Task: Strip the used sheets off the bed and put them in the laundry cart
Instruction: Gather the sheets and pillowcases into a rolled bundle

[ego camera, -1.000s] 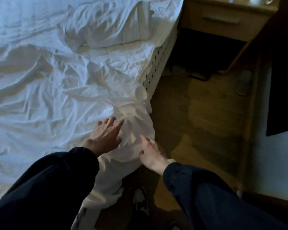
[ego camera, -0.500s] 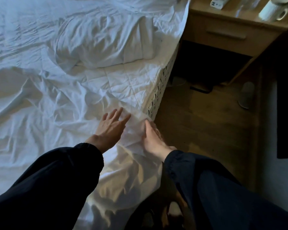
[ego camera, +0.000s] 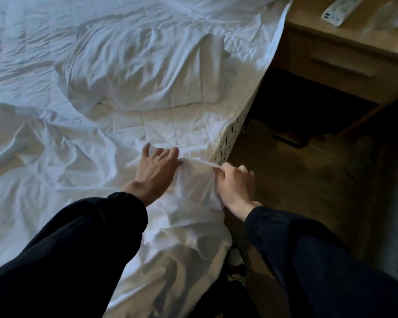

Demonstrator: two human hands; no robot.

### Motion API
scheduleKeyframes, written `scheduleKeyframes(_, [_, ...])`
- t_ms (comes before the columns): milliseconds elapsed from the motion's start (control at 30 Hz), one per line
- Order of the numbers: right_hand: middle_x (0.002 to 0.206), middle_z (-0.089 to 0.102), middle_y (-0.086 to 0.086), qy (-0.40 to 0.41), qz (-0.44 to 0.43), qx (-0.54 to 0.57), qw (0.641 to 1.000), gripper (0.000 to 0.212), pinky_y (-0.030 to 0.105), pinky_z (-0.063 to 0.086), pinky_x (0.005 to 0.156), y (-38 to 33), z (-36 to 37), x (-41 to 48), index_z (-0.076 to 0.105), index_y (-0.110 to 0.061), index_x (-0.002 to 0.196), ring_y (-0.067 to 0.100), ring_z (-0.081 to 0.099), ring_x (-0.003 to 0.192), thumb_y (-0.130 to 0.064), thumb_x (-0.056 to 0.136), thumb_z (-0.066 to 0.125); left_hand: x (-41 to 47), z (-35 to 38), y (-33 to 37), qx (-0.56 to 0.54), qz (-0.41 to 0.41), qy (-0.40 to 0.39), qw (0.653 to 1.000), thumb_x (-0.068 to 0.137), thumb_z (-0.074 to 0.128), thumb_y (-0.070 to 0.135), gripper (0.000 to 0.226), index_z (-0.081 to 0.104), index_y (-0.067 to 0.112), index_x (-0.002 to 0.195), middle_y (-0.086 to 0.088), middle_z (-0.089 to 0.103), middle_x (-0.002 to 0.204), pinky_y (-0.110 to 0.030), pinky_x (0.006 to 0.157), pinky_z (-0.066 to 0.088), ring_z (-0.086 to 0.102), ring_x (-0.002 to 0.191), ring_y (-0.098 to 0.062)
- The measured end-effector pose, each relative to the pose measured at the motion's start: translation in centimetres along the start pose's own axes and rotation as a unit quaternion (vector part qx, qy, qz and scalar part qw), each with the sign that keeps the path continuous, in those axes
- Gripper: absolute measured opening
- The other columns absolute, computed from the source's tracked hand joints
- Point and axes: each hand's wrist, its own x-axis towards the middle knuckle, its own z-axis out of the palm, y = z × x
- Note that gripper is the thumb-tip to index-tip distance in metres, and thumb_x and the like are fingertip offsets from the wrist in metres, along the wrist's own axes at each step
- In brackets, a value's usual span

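— Firstly, where do we find the sheet (ego camera: 194, 182)?
— We find it loose and rumpled on the bed (ego camera: 230, 143), with its edge bunched at the mattress side between both hands.
— And the grip?
— We note the right hand (ego camera: 236, 187) has curled fingers and holds that bunched edge. The left hand (ego camera: 155, 171) presses on the sheet just beside it, its grip wide and fingers spread. A pillow (ego camera: 143, 72) lies beyond, and the table (ego camera: 331, 49) stands near.
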Motion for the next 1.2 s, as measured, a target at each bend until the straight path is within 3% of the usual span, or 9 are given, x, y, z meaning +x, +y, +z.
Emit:
scheduleKeyframes(133, [0.099, 0.066, 0.009, 0.13, -0.024, -0.016, 0.991, 0.027, 0.037, 0.031, 0.08, -0.3, -3.6, 7.0, 0.061, -0.015, 0.087, 0.028, 0.05, 0.095, -0.034, 0.097, 0.045, 5.3, -1.6, 1.4, -0.071, -0.076, 0.09, 0.991, 0.098, 0.044, 0.026, 0.015, 0.047, 0.012, 0.097, -0.01, 0.062, 0.096, -0.051, 0.105, 0.025, 0.056, 0.103, -0.032])
scheduleKeyframes(200, [0.104, 0.063, 0.008, 0.131, -0.025, 0.019, 0.991, 0.026, 0.039, 0.035, 0.085, -0.6, -4.7, 9.8, 0.059, -0.014, 0.093, 0.03, 0.052, 0.102, -0.037, 0.097, 0.047, 7.6, -1.5, 1.1, -0.074, -0.074, 0.066, 0.992, 0.094, 0.051, 0.028, 0.021, 0.046, 0.012, 0.107, -0.008, 0.057, 0.112, -0.054, 0.11, 0.016, 0.047, 0.122, -0.029])
scheduleKeyframes(333, [0.096, 0.05, 0.001, -0.076, 0.035, 0.153, 0.985, 0.013, 0.042, 0.043, 0.09, 0.7, -3.6, 11.9, 0.038, -0.019, 0.098, 0.028, 0.052, 0.097, -0.025, 0.095, 0.049, 9.2, -0.5, -0.9, -0.007, -0.06, -0.065, 0.996, 0.086, 0.062, 0.042, 0.071, 0.027, 0.015, 0.142, -0.006, 0.043, 0.139, -0.061, 0.111, -0.002, 0.023, 0.14, -0.028])
scheduleKeyframes(467, [0.105, 0.058, 0.001, -0.206, 0.024, 0.083, 0.975, 0.023, 0.042, 0.05, 0.087, 2.4, -1.9, 12.3, 0.047, -0.024, 0.106, 0.025, 0.056, 0.097, -0.02, 0.086, 0.058, 10.0, 0.2, -2.0, 0.079, -0.054, -0.144, 0.985, 0.086, 0.055, 0.056, 0.054, 0.044, 0.028, 0.131, -0.005, 0.051, 0.126, -0.052, 0.108, 0.013, 0.037, 0.124, -0.027])
scheduleKeyframes(600, [0.098, 0.063, 0.007, -0.046, -0.037, -0.038, 0.998, 0.021, 0.036, 0.035, 0.082, 1.2, -4.1, 15.1, 0.055, -0.016, 0.098, 0.03, 0.056, 0.094, -0.004, 0.084, 0.047, 11.7, -0.2, -1.8, 0.102, -0.047, -0.043, 0.993, 0.088, 0.06, 0.03, 0.023, 0.057, 0.024, 0.109, -0.004, 0.057, 0.104, -0.041, 0.089, 0.027, 0.049, 0.104, -0.026])
scheduleKeyframes(733, [0.097, 0.065, 0.007, 0.069, -0.044, -0.045, 0.996, 0.023, 0.039, 0.035, 0.086, -1.0, -6.6, 18.9, 0.054, -0.017, 0.094, 0.031, 0.058, 0.094, -0.001, 0.079, 0.047, 13.5, -0.3, -2.1, 0.052, -0.082, 0.116, 0.989, 0.078, 0.067, 0.011, 0.02, 0.06, 0.013, 0.097, -0.013, 0.055, 0.092, -0.042, 0.079, 0.027, 0.051, 0.089, -0.033])
scheduleKeyframes(900, [0.114, 0.056, 0.009, -0.026, -0.06, -0.046, 0.997, 0.024, 0.038, 0.036, 0.093, -0.6, -5.3, 18.5, 0.057, -0.016, 0.107, 0.032, 0.053, 0.107, -0.015, 0.085, 0.05, 12.2, 0.3, -2.2, 0.011, -0.1, -0.012, 0.995, 0.081, 0.06, 0.014, 0.056, 0.042, 0.019, 0.134, -0.012, 0.046, 0.125, -0.045, 0.096, 0.028, 0.042, 0.114, -0.034])
scheduleKeyframes(1000, [0.102, 0.061, 0.008, -0.099, -0.095, -0.065, 0.988, 0.017, 0.036, 0.04, 0.082, -0.2, -3.7, 16.4, 0.049, -0.02, 0.093, 0.031, 0.056, 0.096, -0.035, 0.087, 0.054, 9.6, 1.1, -2.3, -0.012, -0.095, -0.058, 0.994, 0.076, 0.066, 0.018, 0.072, 0.035, 0.02, 0.141, -0.012, 0.039, 0.137, -0.043, 0.102, 0.026, 0.037, 0.124, -0.033])
scheduleKeyframes(1200, [0.078, 0.061, 0.01, -0.095, -0.227, 0.062, 0.967, 0.011, 0.031, 0.04, 0.058, -4.2, -2.9, 9.5, 0.048, -0.017, 0.084, 0.03, 0.057, 0.068, -0.023, 0.088, 0.056, 5.8, 0.9, -3.1, -0.098, -0.23, 0.103, 0.963, 0.079, 0.061, 0.011, 0.046, 0.052, 0.007, 0.124, -0.018, 0.05, 0.111, -0.044, 0.085, 0.036, 0.049, 0.099, -0.037])
